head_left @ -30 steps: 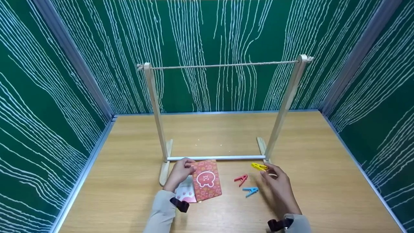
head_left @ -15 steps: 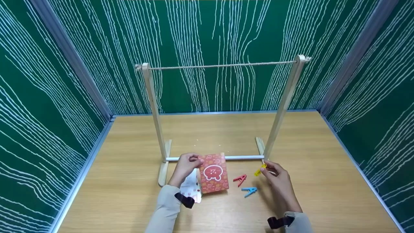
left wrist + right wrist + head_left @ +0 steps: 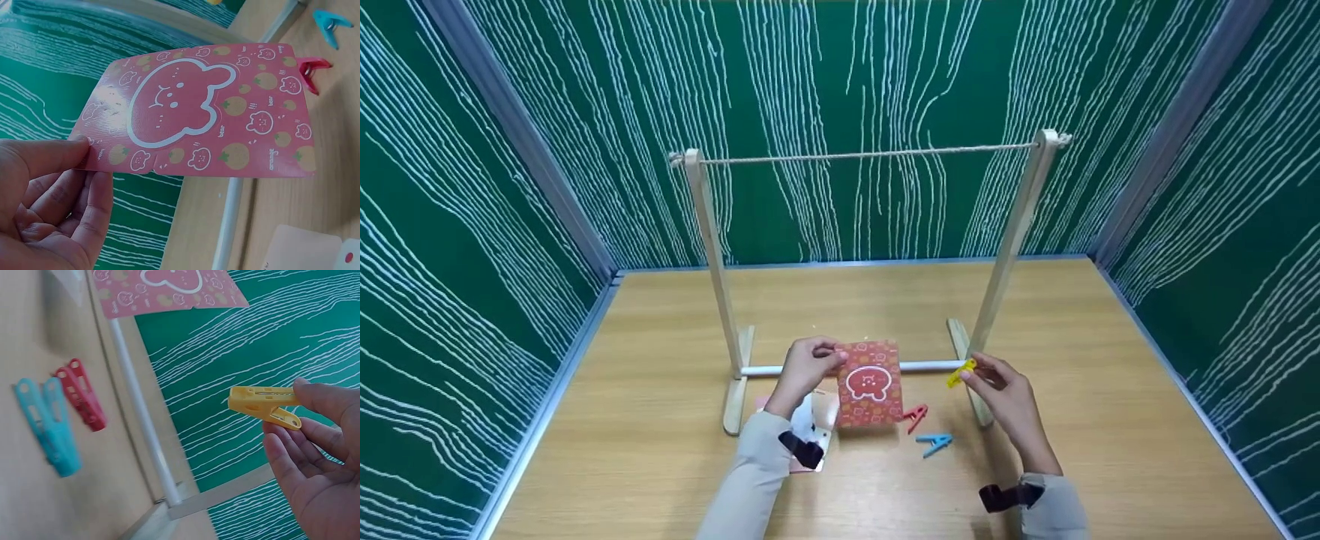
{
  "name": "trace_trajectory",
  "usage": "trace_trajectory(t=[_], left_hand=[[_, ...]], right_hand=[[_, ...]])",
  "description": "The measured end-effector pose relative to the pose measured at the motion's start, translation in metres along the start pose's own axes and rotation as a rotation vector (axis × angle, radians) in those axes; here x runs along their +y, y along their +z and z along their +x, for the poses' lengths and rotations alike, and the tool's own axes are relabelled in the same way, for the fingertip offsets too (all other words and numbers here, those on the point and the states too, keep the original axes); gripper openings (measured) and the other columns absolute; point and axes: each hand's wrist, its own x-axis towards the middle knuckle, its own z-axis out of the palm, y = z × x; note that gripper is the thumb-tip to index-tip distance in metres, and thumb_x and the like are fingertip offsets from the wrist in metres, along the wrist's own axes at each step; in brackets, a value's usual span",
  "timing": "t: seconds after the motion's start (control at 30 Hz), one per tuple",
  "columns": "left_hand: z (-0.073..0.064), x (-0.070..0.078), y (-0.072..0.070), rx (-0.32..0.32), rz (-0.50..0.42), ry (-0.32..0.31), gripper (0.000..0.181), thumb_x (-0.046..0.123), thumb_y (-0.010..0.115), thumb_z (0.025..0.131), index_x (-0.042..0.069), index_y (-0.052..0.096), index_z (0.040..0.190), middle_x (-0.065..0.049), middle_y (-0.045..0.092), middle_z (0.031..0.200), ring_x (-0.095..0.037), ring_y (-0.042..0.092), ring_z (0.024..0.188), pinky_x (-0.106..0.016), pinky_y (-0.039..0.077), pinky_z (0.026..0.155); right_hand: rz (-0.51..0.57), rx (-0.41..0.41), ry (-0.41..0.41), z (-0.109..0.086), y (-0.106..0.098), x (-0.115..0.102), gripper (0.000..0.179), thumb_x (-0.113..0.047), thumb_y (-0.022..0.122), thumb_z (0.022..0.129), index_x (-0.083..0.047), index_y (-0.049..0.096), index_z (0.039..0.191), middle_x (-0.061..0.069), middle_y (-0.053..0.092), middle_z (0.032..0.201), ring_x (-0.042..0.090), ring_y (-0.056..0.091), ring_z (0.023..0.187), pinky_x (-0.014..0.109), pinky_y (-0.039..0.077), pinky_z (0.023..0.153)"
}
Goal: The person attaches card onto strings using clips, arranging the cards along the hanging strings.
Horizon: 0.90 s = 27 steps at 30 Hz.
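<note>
My left hand [image 3: 808,373] pinches a red card [image 3: 870,384] by its upper left corner, thumb on the printed face. The card shows a white-outlined bear head and small bear and orange prints; it is held up in front of the rack's lower bar. In my right hand [image 3: 1006,394] is a yellow clothespin [image 3: 263,403], gripped at its handle end between thumb and fingers. A red clothespin [image 3: 916,417] and a blue clothespin [image 3: 935,443] lie on the table between the hands. Other cards [image 3: 823,420] lie on the table under my left wrist, partly hidden by it.
A wooden rack stands on the table [image 3: 675,435], with a left post [image 3: 712,262], a right post [image 3: 1014,232] and a white lower bar [image 3: 934,366]. A string [image 3: 870,154] runs between the post tops. Green walls [image 3: 780,112] with white lines enclose the back and sides.
The left hand has lifted the red card off the other cards and moved it right and away from me. The right hand has risen slightly with the yellow clothespin, which has turned in its fingers.
</note>
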Motion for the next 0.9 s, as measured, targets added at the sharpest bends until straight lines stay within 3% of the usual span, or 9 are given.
trace_trajectory(t=[0.13,0.3,0.6,0.9], left_hand=[[0.003,0.007,0.004,0.015,0.041,0.022,0.022,0.01,0.069,0.087,-0.005,0.068,0.104,-0.017,0.072,0.095,-0.016,0.069,0.082,-0.034,0.057,0.078],[0.008,0.015,0.009,0.029,0.084,-0.004,0.022,0.014,0.069,0.088,0.0,0.069,0.105,-0.012,0.072,0.097,-0.017,0.069,0.087,-0.029,0.057,0.079],[0.018,0.029,0.015,0.036,0.059,0.068,0.024,0.013,0.071,0.086,-0.004,0.068,0.102,-0.017,0.072,0.096,-0.018,0.069,0.086,-0.029,0.057,0.079],[0.024,0.056,0.022,0.031,0.086,0.049,0.025,0.019,0.07,0.089,0.002,0.07,0.107,-0.011,0.072,0.1,-0.018,0.068,0.093,-0.031,0.055,0.084]], right_hand=[[-0.009,-0.002,-0.031,0.004,-0.003,-0.009,0.054,-0.03,0.068,0.09,-0.005,0.052,0.135,0.018,0.056,0.133,0.027,0.055,0.119,0.007,0.045,0.084],[-0.005,-0.008,-0.057,0.007,-0.004,-0.02,0.052,-0.027,0.068,0.09,-0.004,0.053,0.134,0.019,0.057,0.132,0.026,0.056,0.119,0.008,0.046,0.083],[0.026,-0.008,-0.159,0.013,-0.01,-0.037,0.047,-0.021,0.067,0.09,0.0,0.056,0.131,0.02,0.059,0.129,-0.009,0.056,0.096,0.008,0.047,0.083],[0.035,0.008,-0.231,0.017,-0.029,-0.065,0.048,-0.027,0.066,0.09,-0.005,0.056,0.132,0.02,0.06,0.126,-0.007,0.058,0.095,0.01,0.048,0.084]])
